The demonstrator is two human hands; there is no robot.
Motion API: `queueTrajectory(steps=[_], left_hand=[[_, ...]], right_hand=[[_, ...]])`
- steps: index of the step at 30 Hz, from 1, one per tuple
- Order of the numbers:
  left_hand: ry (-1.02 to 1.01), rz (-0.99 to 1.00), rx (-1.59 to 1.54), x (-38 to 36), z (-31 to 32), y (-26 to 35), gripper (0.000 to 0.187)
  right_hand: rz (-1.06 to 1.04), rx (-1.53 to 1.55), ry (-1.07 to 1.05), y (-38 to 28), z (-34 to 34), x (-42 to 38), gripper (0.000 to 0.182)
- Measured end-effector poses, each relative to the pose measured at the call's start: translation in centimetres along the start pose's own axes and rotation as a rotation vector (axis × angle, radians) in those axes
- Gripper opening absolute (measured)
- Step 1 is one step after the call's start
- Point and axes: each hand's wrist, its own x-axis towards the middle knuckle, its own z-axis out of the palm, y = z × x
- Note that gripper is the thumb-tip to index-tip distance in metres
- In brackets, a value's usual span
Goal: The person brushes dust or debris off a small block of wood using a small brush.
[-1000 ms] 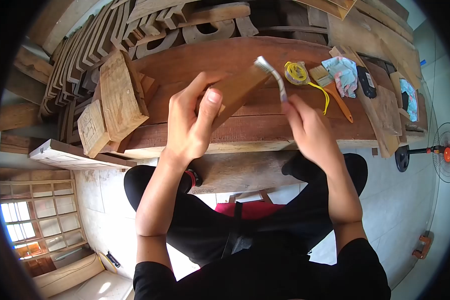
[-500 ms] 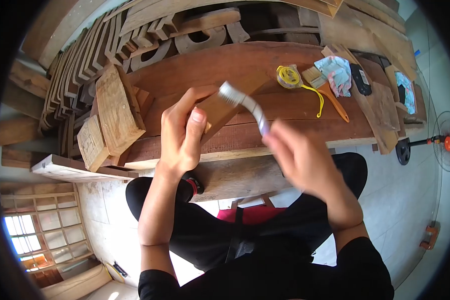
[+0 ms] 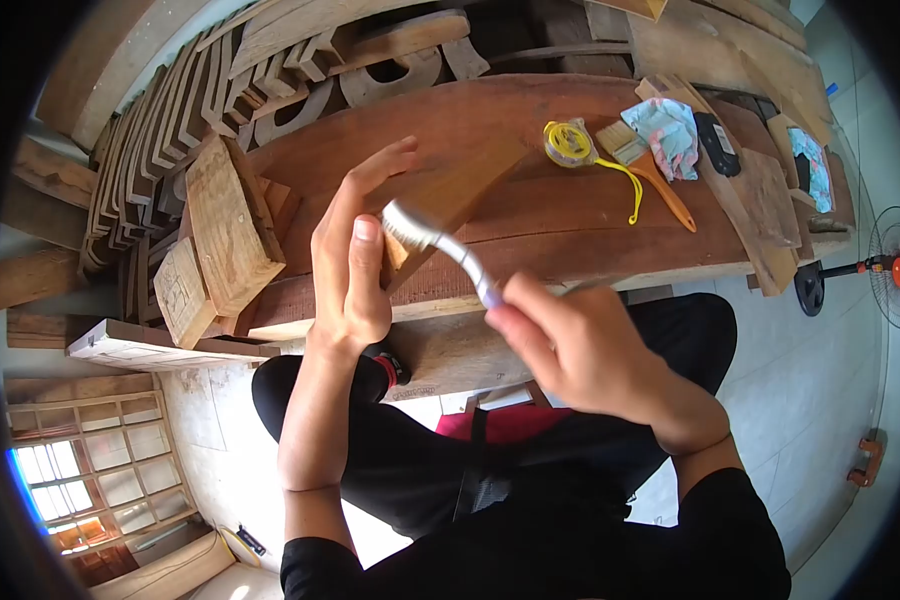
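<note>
Gripping the purple end of a white brush (image 3: 475, 270), the right hand (image 3: 590, 345) is closed around the handle, which slants forward and left to a bristled head beside the left thumb. The left hand (image 3: 345, 275) has its fingers stretched forward and its thumb upright against the near end of a brown wooden piece (image 3: 465, 185); how firmly it holds the wood, I cannot tell. That piece lies ahead of both hands, nearer the left one, its long axis running forward and to the right, so brush and wood cross at a wide angle, with the bristles over the wood's near end. Whether they touch it is unclear. Beneath stretches a reddish-brown tabletop (image 3: 570, 225) with a pale front edge. Left of the hands rest rough wooden blocks (image 3: 232, 215); farther off to the right are a yellow tape measure (image 3: 568, 145), an orange-handled paintbrush (image 3: 663, 187), a crumpled light-blue cloth (image 3: 662, 125) and a black device (image 3: 716, 145). Curved wooden parts (image 3: 395, 85) stand stacked beyond the tabletop, and a fan (image 3: 888, 270) stands at far right.
</note>
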Motion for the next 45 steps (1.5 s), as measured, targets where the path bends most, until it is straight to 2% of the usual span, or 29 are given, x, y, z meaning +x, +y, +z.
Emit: queueTrajectory(steps=[1, 3, 4, 8, 11, 12, 16, 19, 20, 22, 24, 27, 28, 31, 32, 33, 35, 36, 39, 40, 43, 44, 45], left_hand=[[-0.007, -0.007, 0.0, -0.2, 0.0, 0.1, 0.068], [-0.011, -0.004, 0.001, 0.0, 0.1, 0.2, 0.067], [-0.008, -0.025, -0.022, 0.1, 0.2, 0.9, 0.066], [-0.02, 0.022, -0.005, 0.0, 0.3, 0.7, 0.064], [-0.019, -0.024, -0.02, -0.3, 0.5, 1.4, 0.062], [-0.013, 0.033, -0.016, -0.1, 0.4, 1.0, 0.06], [0.066, -0.009, -0.033, -0.7, 0.7, 1.2, 0.054], [0.064, 0.0, -0.034, -1.0, 0.5, 1.0, 0.055], [0.062, 0.024, -0.039, -1.1, 0.5, 0.9, 0.057], [0.062, 0.008, -0.03, -0.9, 0.5, 1.4, 0.062], [0.088, 0.034, -0.094, -1.5, 0.8, 0.6, 0.057], [0.099, 0.025, -0.105, -1.5, 1.1, 0.6, 0.052], [0.105, 0.019, -0.105, -1.5, 1.1, 0.7, 0.05], [0.014, 0.005, -0.077, -1.6, 0.7, 1.0, 0.042], [0.039, 0.013, -0.069, -1.6, 0.5, 0.9, 0.042], [0.059, 0.027, -0.064, -1.6, 0.5, 0.6, 0.043], [0.1, 0.053, -0.058, -1.5, 0.5, 0.3, 0.043], [0.156, -0.001, -0.071, -1.4, 0.8, 0.7, 0.051], [0.087, 0.079, -0.078, -1.4, 0.7, 0.3, 0.065], [0.069, 0.114, -0.028, -1.3, 0.6, 0.2, 0.081], [0.022, 0.173, 0.095, -0.5, 0.7, 0.5, 0.092], [0.061, 0.112, 0.142, -0.3, 1.0, 1.4, 0.083], [0.032, 0.067, 0.158, -0.4, 1.0, 1.8, 0.075]], right_hand=[[-0.077, 0.014, 0.054, -0.1, 0.6, -0.2, 0.013], [0.121, -0.028, 0.019, 1.1, 0.1, 0.7, 0.015], [0.115, -0.027, 0.116, 2.1, 0.4, 1.3, 0.015], [-0.036, -0.027, 0.03, -0.7, 0.1, -0.1, 0.015], [0.212, 0.09, 0.065, 1.3, -0.4, 1.3, 0.017], [0.111, -0.057, 0.145, 2.3, -0.2, 1.7, 0.017], [-0.051, 0.019, 0.038, -0.2, 0.1, -0.3, 0.019], [0.147, 0.005, 0.088, 1.8, -0.1, 1.1, 0.016], [0.059, -0.111, 0.205, 3.8, 0.6, 1.4, 0.016], [0.051, -0.035, 0.091, 1.6, 0.1, 0.3, 0.017], [-0.038, 0.034, 0.048, -0.8, -0.1, -0.5, 0.016], [0.233, -0.017, 0.04, 1.2, -0.3, 0.9, 0.014], [0.215, -0.098, 0.117, 2.4, 0.0, 1.4, 0.014], [0.064, 0.014, 0.041, 0.4, -0.4, -0.5, 0.017], [0.02, 0.003, 0.037, -0.6, -0.5, -0.7, 0.018], [0.104, -0.028, 0.045, -0.2, -0.5, -0.4, 0.017], [0.276, -0.093, 0.058, 1.8, -0.9, 1.1, 0.016], [0.241, -0.196, 0.112, 3.0, -0.9, 2.0, 0.017], [0.114, -0.091, 0.027, 0.4, -1.2, -0.5, 0.019], [0.02, -0.067, 0.037, -0.7, -1.2, -0.7, 0.018], [0.167, -0.174, 0.137, 2.9, -0.5, 0.8, 0.017], [0.206, -0.289, 0.198, 5.2, 0.0, 1.4, 0.016], [0.2, -0.242, 0.168, 4.5, -0.2, 1.0, 0.016]])
